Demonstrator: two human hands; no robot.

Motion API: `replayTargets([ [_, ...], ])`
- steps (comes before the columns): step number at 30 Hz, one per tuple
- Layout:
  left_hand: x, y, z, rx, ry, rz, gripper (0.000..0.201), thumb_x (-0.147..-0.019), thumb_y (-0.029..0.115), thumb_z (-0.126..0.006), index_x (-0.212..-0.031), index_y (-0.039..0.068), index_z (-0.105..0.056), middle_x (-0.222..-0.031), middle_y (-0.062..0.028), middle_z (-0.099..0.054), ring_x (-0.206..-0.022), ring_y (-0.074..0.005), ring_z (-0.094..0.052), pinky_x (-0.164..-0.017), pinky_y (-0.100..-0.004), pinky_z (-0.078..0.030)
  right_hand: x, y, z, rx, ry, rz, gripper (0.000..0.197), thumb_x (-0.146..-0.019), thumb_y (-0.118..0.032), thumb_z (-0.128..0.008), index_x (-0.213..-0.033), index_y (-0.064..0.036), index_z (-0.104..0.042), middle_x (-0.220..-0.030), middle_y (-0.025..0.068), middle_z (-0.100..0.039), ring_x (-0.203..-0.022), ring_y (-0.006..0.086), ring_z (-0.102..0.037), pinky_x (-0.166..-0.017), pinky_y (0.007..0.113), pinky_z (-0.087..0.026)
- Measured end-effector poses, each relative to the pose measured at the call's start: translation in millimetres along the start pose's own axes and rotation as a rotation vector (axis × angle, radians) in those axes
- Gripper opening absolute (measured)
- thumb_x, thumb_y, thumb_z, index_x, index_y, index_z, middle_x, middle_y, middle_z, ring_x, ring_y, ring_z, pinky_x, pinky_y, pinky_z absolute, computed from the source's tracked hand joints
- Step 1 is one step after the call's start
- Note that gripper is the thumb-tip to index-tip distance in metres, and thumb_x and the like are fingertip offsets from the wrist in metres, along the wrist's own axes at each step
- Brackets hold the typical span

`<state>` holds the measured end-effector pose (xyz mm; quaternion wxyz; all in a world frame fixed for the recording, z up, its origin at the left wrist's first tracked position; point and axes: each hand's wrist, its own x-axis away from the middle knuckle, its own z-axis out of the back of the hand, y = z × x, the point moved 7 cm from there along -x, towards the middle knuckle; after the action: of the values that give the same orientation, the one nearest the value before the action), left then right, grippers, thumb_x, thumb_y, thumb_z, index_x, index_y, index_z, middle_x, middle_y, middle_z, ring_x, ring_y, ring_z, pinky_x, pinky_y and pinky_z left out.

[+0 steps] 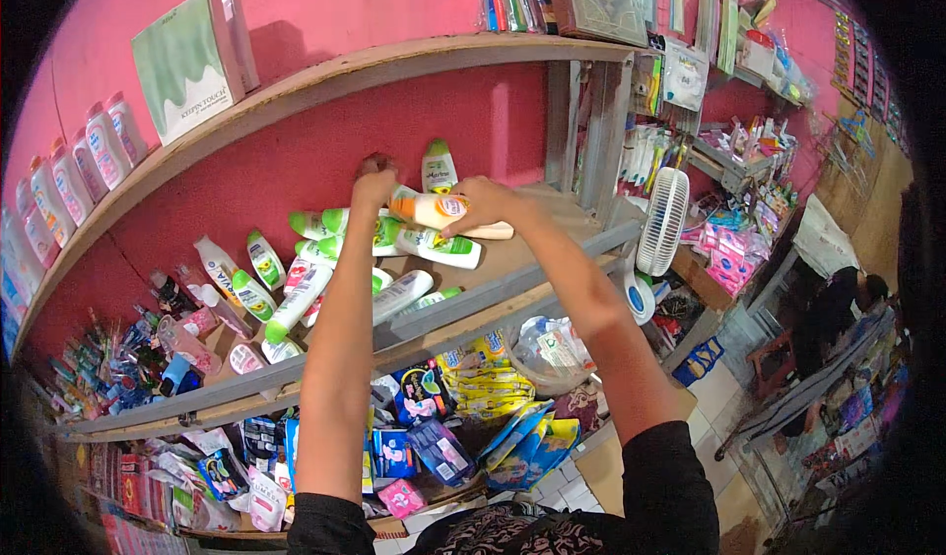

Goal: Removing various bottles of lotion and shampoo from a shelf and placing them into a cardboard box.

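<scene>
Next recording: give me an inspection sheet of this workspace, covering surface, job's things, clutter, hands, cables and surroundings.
Surface: wooden shelf against a pink wall.
Job's things: cream bottle with orange cap, lying sideways between both hands; white bottles with green caps lying beneath.
Clutter: sachets and packets on the lower shelf.
Hands: left hand at the bottle's end; right hand gripping the bottle.
Cables: nothing seen.
Surroundings: white fan, boxes on the upper shelf.

Bottles (434, 245) on shelf (512, 260), fan (662, 220) right
</scene>
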<state>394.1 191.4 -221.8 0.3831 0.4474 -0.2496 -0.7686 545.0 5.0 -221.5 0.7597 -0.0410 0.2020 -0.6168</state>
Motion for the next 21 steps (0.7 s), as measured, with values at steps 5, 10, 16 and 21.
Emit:
replayTargets([
  [5,-0.5,18.2,-35.2,0.112,-0.136,0.179,0.049,-0.079,0.029,-0.051,-0.118,0.0,-0.053,-0.112,-0.0284,-0.057,-0.109,-0.0404,-0.054,-0.092,-0.0417,-0.042,41.0,41.2,49.2,-0.062,0.293,-0.243,0.081,-0.051,-0.062,-0.077,-0.095,0.0042,-0.062,-0.093,0.0242,-0.064,-0.09,0.0344,-0.063,-0.076,0.039,-0.05],
  [10,18.0,53.6,-42.4,-0.221,-0.169,0.132,0.057,-0.076,0.032,-0.055,-0.118,-0.005,-0.05,-0.116,-0.0324,-0.052,-0.116,-0.0387,-0.049,-0.097,-0.0406,-0.039,59.7,62.5,65.4,-0.123,0.367,-0.363,0.095,-0.052,-0.067,-0.075,-0.1,0.0125,-0.055,-0.097,0.0285,-0.061,-0.094,0.0364,-0.062,-0.078,0.04,-0.05],
  [16,22.0,64.2,-67.8,-0.382,-0.201,0.117,0.071,-0.072,0.048,-0.063,-0.115,-0.007,-0.051,-0.118,-0.0297,-0.053,-0.114,-0.035,-0.052,-0.096,-0.04,-0.041,65.6,82.6,58.3,-0.325,0.475,-0.197,0.11,-0.052,-0.064,-0.077,-0.119,0.0147,-0.04,-0.112,0.0304,-0.055,-0.108,0.0379,-0.055,-0.091,0.04,-0.044],
  [21,25.3,61.8,-78.9,-0.391,-0.102,0.162,0.08,-0.067,0.049,-0.071,-0.119,-0.006,-0.044,-0.114,-0.0285,-0.056,-0.109,-0.0391,-0.055,-0.092,-0.0425,-0.043,68.1,89.2,51.4,-0.398,0.446,-0.21,0.101,-0.055,-0.06,-0.078,-0.123,0.0044,-0.041,-0.116,0.0237,-0.056,-0.11,0.0343,-0.055,-0.093,0.039,-0.043],
])
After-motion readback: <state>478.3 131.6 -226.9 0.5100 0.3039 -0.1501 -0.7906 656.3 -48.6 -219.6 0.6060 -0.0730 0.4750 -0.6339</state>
